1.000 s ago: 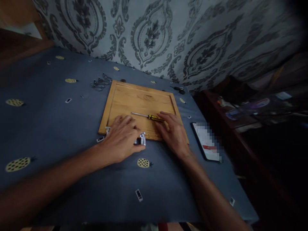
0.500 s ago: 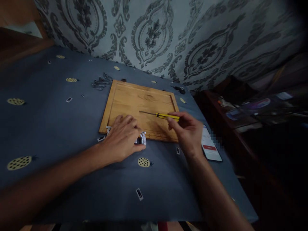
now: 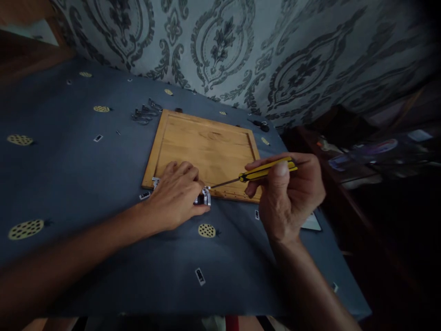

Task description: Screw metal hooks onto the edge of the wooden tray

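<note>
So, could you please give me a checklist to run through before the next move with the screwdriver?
1. Right hand grips yellow screwdriver by its handle: ok.
2. Screwdriver tip at metal hinge: ok.
3. Tip seated in a screw head: cannot tell.
4. Left hand holds hinge at wooden panel's near edge: ok.
5. Left fingers clear of tip: not ok, right beside it.
6. Panel flat on blue tablecloth: ok.
</note>
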The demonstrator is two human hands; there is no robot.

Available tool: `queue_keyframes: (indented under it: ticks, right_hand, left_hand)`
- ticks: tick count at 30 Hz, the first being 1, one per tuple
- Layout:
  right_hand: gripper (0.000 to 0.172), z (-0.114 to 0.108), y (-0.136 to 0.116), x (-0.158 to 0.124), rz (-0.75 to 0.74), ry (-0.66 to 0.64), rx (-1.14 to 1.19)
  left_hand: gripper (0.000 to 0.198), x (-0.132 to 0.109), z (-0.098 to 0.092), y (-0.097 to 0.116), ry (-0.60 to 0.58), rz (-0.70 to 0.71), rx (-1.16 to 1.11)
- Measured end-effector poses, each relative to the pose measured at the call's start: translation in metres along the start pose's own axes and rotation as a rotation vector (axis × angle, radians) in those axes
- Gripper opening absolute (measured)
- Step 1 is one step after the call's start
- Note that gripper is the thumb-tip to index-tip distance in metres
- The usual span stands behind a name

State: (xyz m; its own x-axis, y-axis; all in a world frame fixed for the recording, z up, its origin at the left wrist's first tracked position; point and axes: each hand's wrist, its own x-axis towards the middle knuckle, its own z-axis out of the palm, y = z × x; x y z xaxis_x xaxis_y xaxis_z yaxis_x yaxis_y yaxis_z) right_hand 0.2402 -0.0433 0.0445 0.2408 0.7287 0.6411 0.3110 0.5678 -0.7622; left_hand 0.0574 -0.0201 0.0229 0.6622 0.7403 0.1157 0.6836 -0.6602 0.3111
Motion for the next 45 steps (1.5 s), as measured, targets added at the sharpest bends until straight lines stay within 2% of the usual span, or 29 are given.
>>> queue_keyframes:
  ticks: [23, 40, 45]
  right_hand:
    - [0.021, 0.0022, 0.0031, -0.0040, 0.077, -0.032, -0.016]
    - [0.018, -0.0045, -0.0002, -0.0026, 0.162, -0.154, 0.012]
    - [0.013, -0.0010, -0.0007, -0.0023, 0.165, -0.134, 0.023]
  left_hand:
    - [0.030, -0.0003, 0.0008, -0.0008, 0.000, 0.002, -0.019]
    - [0.030, -0.0009, 0.0026, -0.0014, 0.025, 0.009, -0.023]
    - [0.028, -0.0002, 0.0015, -0.0006, 0.020, 0.003, -0.036]
